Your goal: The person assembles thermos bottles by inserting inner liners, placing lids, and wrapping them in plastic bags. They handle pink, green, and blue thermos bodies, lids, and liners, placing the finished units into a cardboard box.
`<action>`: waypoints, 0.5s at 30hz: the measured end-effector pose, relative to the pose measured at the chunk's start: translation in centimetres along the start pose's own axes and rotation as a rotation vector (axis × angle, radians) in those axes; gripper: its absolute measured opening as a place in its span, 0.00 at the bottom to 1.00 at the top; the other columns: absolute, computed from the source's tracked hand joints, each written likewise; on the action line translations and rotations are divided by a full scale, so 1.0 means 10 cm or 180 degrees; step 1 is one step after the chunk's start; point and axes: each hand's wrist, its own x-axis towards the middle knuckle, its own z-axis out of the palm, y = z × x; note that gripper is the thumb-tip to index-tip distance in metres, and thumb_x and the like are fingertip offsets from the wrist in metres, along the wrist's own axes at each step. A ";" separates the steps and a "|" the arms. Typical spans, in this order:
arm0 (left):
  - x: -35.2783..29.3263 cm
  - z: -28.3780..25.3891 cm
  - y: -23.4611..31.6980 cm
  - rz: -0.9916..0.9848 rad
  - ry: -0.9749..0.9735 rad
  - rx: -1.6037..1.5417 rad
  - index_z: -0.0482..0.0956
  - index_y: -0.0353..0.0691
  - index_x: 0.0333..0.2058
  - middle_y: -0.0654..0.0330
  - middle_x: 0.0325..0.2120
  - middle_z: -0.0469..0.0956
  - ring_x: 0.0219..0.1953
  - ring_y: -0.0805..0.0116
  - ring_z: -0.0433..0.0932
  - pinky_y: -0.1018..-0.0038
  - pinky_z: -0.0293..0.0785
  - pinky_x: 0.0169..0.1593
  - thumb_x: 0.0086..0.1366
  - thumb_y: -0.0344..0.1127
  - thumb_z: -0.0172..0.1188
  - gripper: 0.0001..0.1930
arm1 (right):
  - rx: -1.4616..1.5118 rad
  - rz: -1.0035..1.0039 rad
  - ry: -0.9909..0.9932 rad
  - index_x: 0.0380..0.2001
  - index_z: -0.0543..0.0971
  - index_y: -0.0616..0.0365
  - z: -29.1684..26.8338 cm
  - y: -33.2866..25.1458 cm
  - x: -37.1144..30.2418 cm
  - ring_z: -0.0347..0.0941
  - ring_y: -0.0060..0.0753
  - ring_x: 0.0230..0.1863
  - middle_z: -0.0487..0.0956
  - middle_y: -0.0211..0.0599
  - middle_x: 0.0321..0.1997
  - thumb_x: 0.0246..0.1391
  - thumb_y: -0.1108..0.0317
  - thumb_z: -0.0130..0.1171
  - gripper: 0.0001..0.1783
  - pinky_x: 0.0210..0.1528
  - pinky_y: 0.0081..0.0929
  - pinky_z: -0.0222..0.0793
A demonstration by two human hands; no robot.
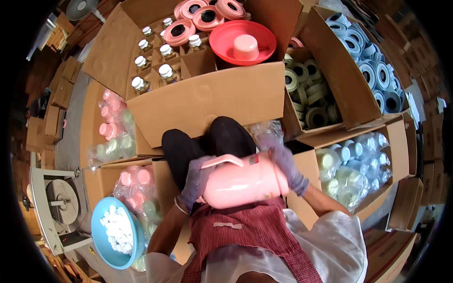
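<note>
A pink vacuum jug (pixel 240 187) with a pale handle lies sideways across my lap. My left hand (pixel 192 181), in a greyish-purple glove, is closed round its left end by the handle. My gloved right hand (pixel 289 169) grips the other end, fingers over the rim. Beyond my knees stands a large open cardboard box (pixel 207 99). Inside it, white-capped bottles (pixel 166 71) sit between cardboard dividers. Pink ring-shaped parts (pixel 207 18) are piled at its back. A red round dish (pixel 219 40) holding a pink cup (pixel 246 46) rests on the dividers.
A blue basin (pixel 97 236) of small white caps (pixel 117 230) stands at my left. Bagged pink cups (pixel 134 186) fill a carton behind it. At right are boxes of green rings (pixel 314 96), blue rings (pixel 370 56) and bagged blue cups (pixel 361 162). A wheeled machine (pixel 61 203) is far left.
</note>
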 end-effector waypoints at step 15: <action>0.22 -0.25 0.43 0.1050 0.0356 0.0894 0.80 0.38 0.41 0.52 0.35 0.80 0.40 0.56 0.80 0.64 0.75 0.43 0.61 0.44 0.58 0.16 | 0.0327 -0.0642 -0.0713 0.69 0.57 0.57 -0.43 -1.01 0.44 0.57 0.39 0.68 0.60 0.44 0.69 0.52 0.52 0.61 0.45 0.70 0.37 0.52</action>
